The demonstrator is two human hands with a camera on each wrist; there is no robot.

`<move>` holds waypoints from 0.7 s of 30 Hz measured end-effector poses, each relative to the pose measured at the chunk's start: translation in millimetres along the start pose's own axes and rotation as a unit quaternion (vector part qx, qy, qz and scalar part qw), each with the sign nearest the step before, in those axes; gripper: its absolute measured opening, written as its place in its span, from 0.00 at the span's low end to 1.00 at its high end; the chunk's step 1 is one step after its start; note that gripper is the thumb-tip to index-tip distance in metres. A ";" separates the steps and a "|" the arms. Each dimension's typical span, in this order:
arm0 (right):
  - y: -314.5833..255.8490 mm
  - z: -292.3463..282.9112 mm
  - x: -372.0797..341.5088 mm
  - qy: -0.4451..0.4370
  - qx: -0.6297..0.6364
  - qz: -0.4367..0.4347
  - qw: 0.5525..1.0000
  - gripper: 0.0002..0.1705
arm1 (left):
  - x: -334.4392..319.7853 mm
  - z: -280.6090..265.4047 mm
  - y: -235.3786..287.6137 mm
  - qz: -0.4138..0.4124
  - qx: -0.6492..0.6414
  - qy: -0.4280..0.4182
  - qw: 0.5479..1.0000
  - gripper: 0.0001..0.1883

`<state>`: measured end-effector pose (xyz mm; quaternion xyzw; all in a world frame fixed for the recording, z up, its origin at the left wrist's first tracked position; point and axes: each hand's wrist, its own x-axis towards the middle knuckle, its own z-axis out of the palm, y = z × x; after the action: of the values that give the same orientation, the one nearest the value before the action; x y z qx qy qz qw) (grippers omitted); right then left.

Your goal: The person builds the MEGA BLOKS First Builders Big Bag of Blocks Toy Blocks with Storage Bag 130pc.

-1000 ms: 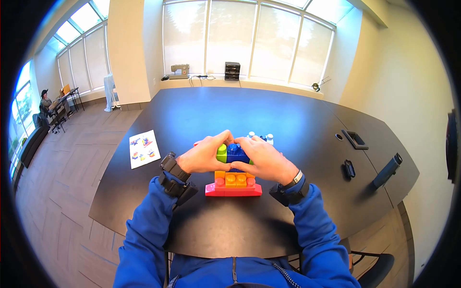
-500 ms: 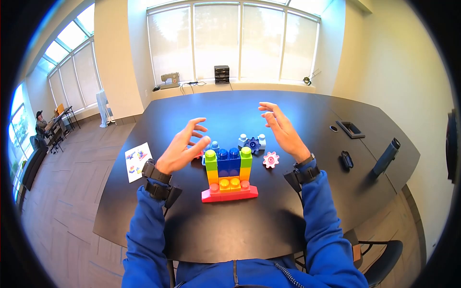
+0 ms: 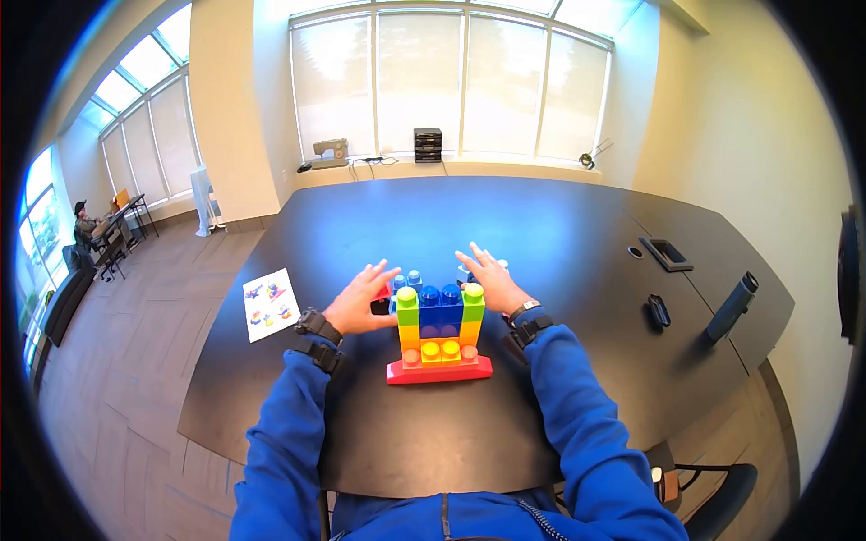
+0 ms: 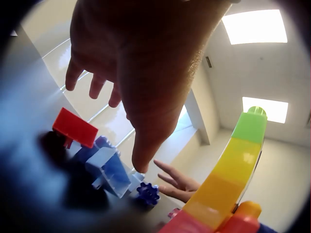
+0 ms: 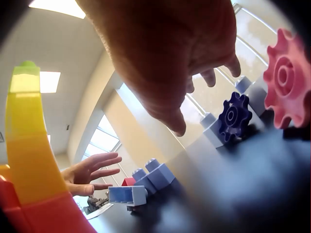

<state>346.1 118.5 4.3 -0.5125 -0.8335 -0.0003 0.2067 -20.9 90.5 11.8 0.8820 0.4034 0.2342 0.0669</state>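
Observation:
A toy block build (image 3: 440,320) stands upright on the table, with a red base, orange and yellow blocks, a dark blue middle and green blocks topping both sides. My left hand (image 3: 359,302) hovers at its left side, fingers spread and thumb toward the green block. Just behind the right side is my right hand (image 3: 494,287), its fingers extended and holding nothing. Beyond the left hand lie a red block (image 4: 75,127) and a light blue block (image 4: 108,171). Under the right hand are a dark blue gear (image 5: 234,116) and a pink gear (image 5: 286,80).
A sheet with pictures of block builds (image 3: 270,307) lies at the left of the dark table (image 3: 424,451). To the right are a dark bottle (image 3: 732,307), a small black case (image 3: 658,312) and a square table inset (image 3: 667,254).
Both hands let go of the top of the build and parted upward, uncovering it. Since then they have come down and closer together on either side. The build still stands in front of me.

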 end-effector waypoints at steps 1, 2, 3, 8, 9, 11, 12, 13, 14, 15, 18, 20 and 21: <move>1.5 8.5 4.1 0.001 0.001 -0.002 1.000 0.46 | 0.4 6.5 -1.1 0.013 0.036 -0.020 0.999 0.51; 5.1 19.7 9.9 -0.002 -0.021 0.000 1.000 0.45 | -1.2 -0.6 15.7 -0.034 0.038 -0.078 0.996 0.51; 10.2 29.5 13.4 -0.005 -0.043 0.003 0.999 0.44 | -0.5 2.0 16.3 -0.034 0.040 -0.077 0.996 0.51; 5.1 16.6 5.1 -0.014 -0.074 -0.017 0.997 0.27 | 4.6 12.6 9.8 -0.002 0.087 -0.082 0.993 0.44; 1.9 10.3 3.4 -0.014 -0.059 -0.013 0.998 0.22 | 4.5 12.4 9.9 0.007 0.091 -0.069 0.993 0.43; 4.2 3.0 3.0 -0.023 -0.035 -0.012 0.999 0.19 | 5.1 15.2 7.6 0.015 0.062 -0.059 0.996 0.41; 4.5 0.4 2.2 -0.030 -0.008 -0.011 0.999 0.16 | 5.5 16.1 6.6 0.024 0.035 -0.049 0.998 0.40; 2.5 -1.9 0.8 -0.029 -0.008 -0.011 0.999 0.16 | 5.2 12.6 11.5 0.024 0.036 -0.049 0.998 0.40; 0.4 -4.5 -0.4 -0.020 0.004 -0.012 1.000 0.15 | 4.9 9.0 16.6 0.035 0.044 -0.055 0.997 0.39; -1.7 -7.4 -1.3 -0.010 0.015 -0.012 1.000 0.14 | 5.3 5.0 21.9 0.047 0.054 -0.061 0.996 0.38; 13.4 7.6 1.7 0.045 0.068 -0.039 0.996 0.13 | 5.9 0.1 28.4 0.059 0.009 -0.065 0.996 0.38; 16.1 4.7 3.8 0.021 0.056 -0.041 0.997 0.14 | 5.3 -1.8 31.6 0.067 0.003 -0.067 0.995 0.40; 17.4 3.1 5.4 -0.006 0.045 -0.043 0.998 0.16 | 5.0 -2.9 32.9 0.074 -0.005 -0.070 0.995 0.42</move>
<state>357.8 132.1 -0.4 -0.4663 -0.8551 0.0310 0.2246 2.9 72.1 26.2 0.9232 0.3303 0.1787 0.0820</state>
